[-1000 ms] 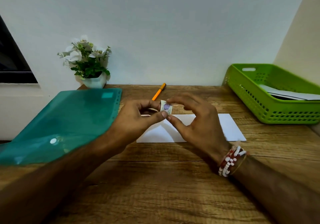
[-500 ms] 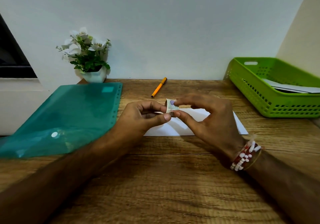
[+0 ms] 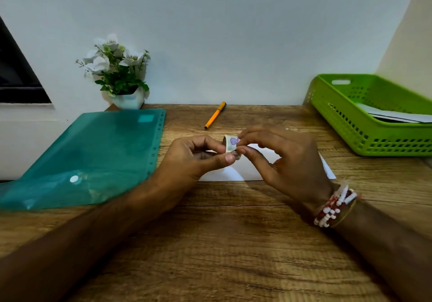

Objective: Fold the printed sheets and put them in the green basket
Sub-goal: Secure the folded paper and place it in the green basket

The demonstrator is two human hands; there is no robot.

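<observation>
Hands meet above the middle of the wooden desk, both pinching one small printed slip. The left hand clamps its lower edge between thumb and forefinger; the right hand, with a beaded bracelet at the wrist, nips the upper right corner with its fingertips. The slip is pale with a purple figure printed on it and curls over at the top. Whether it is a sticker or a folded scrap cannot be told.

A folded white sheet lies flat on the desk directly under the hands, partly hidden by them, and neither hand is gripping it. The green basket stands at the far right, well apart from the hands, and already holds white paper.

Handling assessment: sheet and slip both appear very light, thin and limp. The slip is small enough to slide from a loose pinch, so fingertip pressure near an edge suits it. The sheet would likely sag if lifted by one corner; taking it along the folded edge, or at two opposite edges, should keep it flat on the way into the basket. Creases will mark it permanently.

Other items noted: teal plastic folder at left, orange pen behind the hands, potted white flowers against the wall.
</observation>
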